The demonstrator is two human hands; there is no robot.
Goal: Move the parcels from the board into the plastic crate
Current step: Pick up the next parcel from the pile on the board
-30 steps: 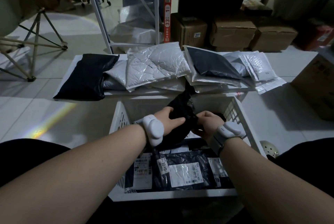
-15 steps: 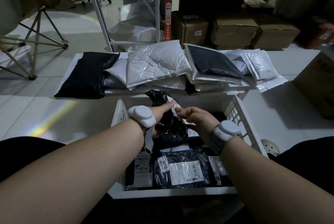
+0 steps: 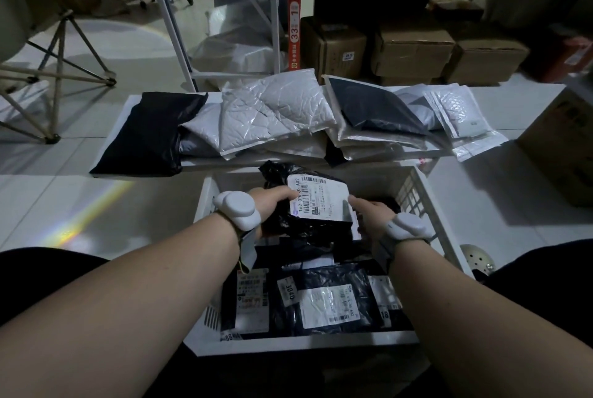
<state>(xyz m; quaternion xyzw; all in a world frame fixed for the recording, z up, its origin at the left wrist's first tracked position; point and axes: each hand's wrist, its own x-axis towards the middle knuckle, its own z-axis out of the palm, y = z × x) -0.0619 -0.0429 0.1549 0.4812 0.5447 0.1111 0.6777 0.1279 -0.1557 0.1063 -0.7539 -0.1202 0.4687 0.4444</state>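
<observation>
A black plastic parcel (image 3: 308,224) with a white shipping label facing up is held over the far half of the white plastic crate (image 3: 305,344). My left hand (image 3: 272,203) grips its left edge, thumb on the label. My right hand (image 3: 369,213) holds its right edge with the fingers curled round it. Several dark labelled parcels (image 3: 330,299) lie flat in the crate below. Behind the crate, the white board (image 3: 128,109) carries several parcels: a black one (image 3: 147,134) at the left, silver ones (image 3: 272,112) in the middle, a dark one in clear wrap (image 3: 375,110) at the right.
Metal shelving (image 3: 293,12) with cardboard boxes (image 3: 414,48) stands behind the board. A chair with wooden legs (image 3: 54,76) is at the far left. A large cardboard box (image 3: 564,141) sits on the floor at the right. My knees flank the crate.
The black parcel has been turned over, so its white label now faces up. Both hands shifted to its left and right edges, still above the crate.
</observation>
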